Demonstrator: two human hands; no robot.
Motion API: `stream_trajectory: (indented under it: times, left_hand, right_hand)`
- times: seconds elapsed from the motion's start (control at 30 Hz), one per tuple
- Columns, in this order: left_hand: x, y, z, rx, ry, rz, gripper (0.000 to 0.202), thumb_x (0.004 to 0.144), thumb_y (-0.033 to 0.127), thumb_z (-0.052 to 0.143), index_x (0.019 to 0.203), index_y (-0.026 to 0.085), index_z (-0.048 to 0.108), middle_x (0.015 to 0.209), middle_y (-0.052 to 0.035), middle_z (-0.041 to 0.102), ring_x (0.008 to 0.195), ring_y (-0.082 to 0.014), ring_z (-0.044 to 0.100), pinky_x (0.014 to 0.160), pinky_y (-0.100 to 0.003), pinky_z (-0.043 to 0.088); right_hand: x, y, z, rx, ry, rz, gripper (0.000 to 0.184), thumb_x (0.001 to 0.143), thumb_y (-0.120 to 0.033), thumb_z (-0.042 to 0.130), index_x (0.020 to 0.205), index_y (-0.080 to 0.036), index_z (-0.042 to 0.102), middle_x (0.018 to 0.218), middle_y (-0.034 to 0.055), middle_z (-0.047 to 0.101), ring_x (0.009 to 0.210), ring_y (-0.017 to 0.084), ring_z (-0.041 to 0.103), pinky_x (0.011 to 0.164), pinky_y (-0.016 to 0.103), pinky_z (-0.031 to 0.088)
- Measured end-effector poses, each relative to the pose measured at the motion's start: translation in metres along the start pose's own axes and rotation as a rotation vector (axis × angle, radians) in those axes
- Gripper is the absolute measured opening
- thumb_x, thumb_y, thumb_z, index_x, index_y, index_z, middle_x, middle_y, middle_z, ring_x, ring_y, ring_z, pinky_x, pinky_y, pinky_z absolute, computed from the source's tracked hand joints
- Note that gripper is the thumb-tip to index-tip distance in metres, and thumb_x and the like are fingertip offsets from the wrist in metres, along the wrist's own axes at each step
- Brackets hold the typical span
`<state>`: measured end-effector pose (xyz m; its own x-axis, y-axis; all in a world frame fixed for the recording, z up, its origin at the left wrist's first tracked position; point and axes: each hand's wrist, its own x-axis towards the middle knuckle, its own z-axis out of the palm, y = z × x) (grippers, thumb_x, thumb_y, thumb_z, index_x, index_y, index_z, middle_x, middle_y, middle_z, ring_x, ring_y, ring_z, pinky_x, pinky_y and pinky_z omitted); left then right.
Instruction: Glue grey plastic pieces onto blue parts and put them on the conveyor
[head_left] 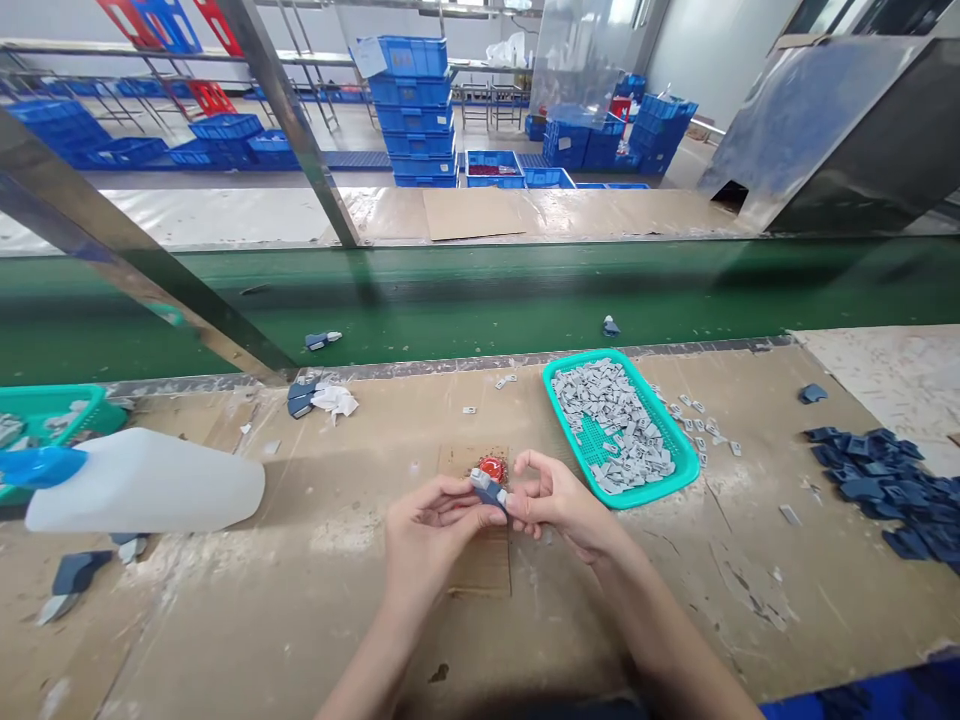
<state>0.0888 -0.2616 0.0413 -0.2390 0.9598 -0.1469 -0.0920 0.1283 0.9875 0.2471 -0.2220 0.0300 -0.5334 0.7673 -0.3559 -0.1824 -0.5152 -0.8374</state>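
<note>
Between my two hands, over the middle of the bench, is a small dark blue and light grey plastic part [491,490]. The fingers of my left hand [439,520] close on its left side. My right hand [555,505] pinches its right end, where a pale piece shows at the fingertips. Just behind the part, a red round cap or dish [493,468] rests on a small cardboard piece [480,570]. Right of my hands stands a turquoise basket [686,470] with many small grey plastic pieces [637,450] in it.
Dark blue parts [892,490] lie heaped at the right. A white bottle [165,480] lies on its side at the left, near another turquoise basket [105,415]. Behind the bench runs a green conveyor belt [465,300] carrying two assembled parts. A metal post [300,130] rises at the left.
</note>
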Motion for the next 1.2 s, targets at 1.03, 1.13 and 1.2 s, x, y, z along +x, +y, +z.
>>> stream_trajectory:
  times: [1.03, 1.13, 1.2]
  left_hand:
    - [0.017, 0.021, 0.015, 0.180, -0.202, 0.111, 0.023, 0.054, 0.019, 0.082, 0.073, 0.019, 0.070, 0.080, -0.0046, 0.074, 0.074, -0.0264, 0.071, 0.073, -0.039, 0.062]
    - [0.016, 0.020, 0.019, 0.101, -0.212, 0.031, 0.025, 0.053, 0.018, 0.083, 0.073, 0.017, 0.068, 0.081, -0.0058, 0.074, 0.076, -0.0266, 0.071, 0.072, -0.038, 0.061]
    - [0.016, 0.020, 0.021, 0.060, -0.261, -0.008, 0.028, 0.057, 0.019, 0.081, 0.082, 0.016, 0.068, 0.087, -0.0082, 0.074, 0.084, -0.0270, 0.070, 0.080, -0.039, 0.059]
  right_hand:
    - [-0.018, -0.015, -0.011, -0.298, 0.251, -0.363, 0.019, 0.068, -0.030, 0.074, 0.069, -0.018, 0.060, 0.070, -0.0002, 0.062, 0.069, 0.015, 0.058, 0.061, 0.025, 0.045]
    - [-0.017, -0.011, -0.011, -0.115, 0.196, -0.309, 0.032, 0.064, -0.030, 0.078, 0.080, -0.021, 0.052, 0.074, -0.0019, 0.058, 0.071, 0.015, 0.057, 0.049, 0.020, 0.042]
    - [-0.015, -0.010, -0.008, -0.024, 0.195, -0.298, 0.039, 0.061, -0.031, 0.080, 0.084, -0.022, 0.049, 0.073, -0.0031, 0.055, 0.072, 0.015, 0.056, 0.046, 0.017, 0.040]
